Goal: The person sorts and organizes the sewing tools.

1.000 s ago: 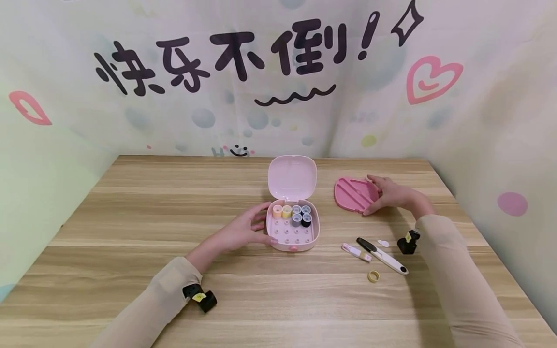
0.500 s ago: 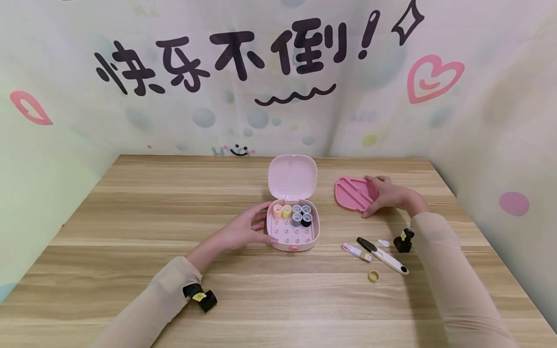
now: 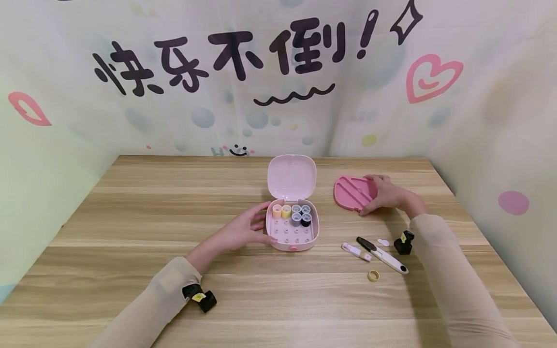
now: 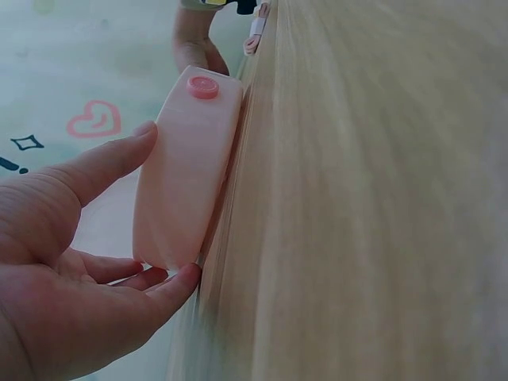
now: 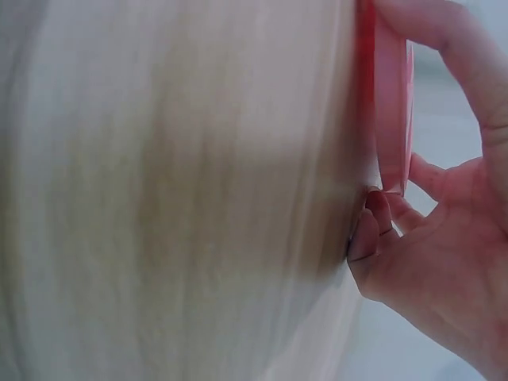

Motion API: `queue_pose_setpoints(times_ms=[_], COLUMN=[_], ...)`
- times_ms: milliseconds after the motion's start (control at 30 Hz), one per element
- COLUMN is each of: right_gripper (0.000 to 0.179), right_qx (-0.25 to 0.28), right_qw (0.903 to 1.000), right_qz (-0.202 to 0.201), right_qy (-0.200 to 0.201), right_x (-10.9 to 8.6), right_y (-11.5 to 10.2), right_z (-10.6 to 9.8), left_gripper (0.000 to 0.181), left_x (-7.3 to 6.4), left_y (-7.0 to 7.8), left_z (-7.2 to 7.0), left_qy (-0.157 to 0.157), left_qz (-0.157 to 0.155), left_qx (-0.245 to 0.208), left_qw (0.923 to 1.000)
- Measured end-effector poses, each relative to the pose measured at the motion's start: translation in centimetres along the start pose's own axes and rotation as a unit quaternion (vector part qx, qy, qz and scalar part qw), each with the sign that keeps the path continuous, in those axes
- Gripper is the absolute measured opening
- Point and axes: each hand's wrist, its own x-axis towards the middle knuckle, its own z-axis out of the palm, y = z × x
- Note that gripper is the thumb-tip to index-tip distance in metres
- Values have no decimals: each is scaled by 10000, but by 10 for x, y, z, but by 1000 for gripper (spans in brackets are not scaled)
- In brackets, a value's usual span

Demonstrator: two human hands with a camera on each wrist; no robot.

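Observation:
A pale pink sewing box [image 3: 314, 241] stands on the table with its lid [image 3: 292, 176] raised. Thread spools [image 3: 297, 219] in peach, yellow, grey and black fill the back pegs, while the front pegs are bare. My left hand [image 3: 243, 229] holds the box's left side, thumb at the front corner and fingers round the back; the left wrist view shows the thumb near the pink button [image 4: 203, 86]. To the right of the box lies a darker pink tray [image 3: 351, 192] with diagonal slots. My right hand [image 3: 388, 194] grips its right edge between thumb and fingers.
In front of the tray lie a white-handled tool [image 3: 385, 257] with a black end, a pink-and-white banded bundle [image 3: 357, 252], a small white flat piece [image 3: 383, 243] and a gold ring [image 3: 373, 276]. A printed curtain [image 3: 174, 121] hangs behind the wooden table [image 3: 174, 193].
My right hand has shifted slightly left along the tray's edge, and its forearm has come in a little. The left hand and the box have stayed put.

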Motion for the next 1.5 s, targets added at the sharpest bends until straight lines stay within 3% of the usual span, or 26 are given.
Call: queue_pose_setpoints(times_ms=[400, 800, 1267, 1500], right_gripper=[116, 112, 116, 116], right_qx=[-52, 101, 153, 233], right_qw=[9996, 9987, 9948, 9921], right_qz=[-212, -354, -867, -1130], right_qy=[165, 340, 510, 487], right_x=[-7, -20, -42, -52], right_y=[-2, -13, -36, -46], right_z=[-1, -2, 6, 13], left_gripper=[94, 95, 95, 93], left_x=[0, 0, 2, 4], left_y=[-2, -1, -3, -4], left_z=[-2, -2, -4, -5], left_qy=[-49, -34, -53, -112], left_qz=[125, -66, -110, 65], left_qx=[-50, -33, 11, -47], left_qw=[9999, 10000, 9999, 9999])
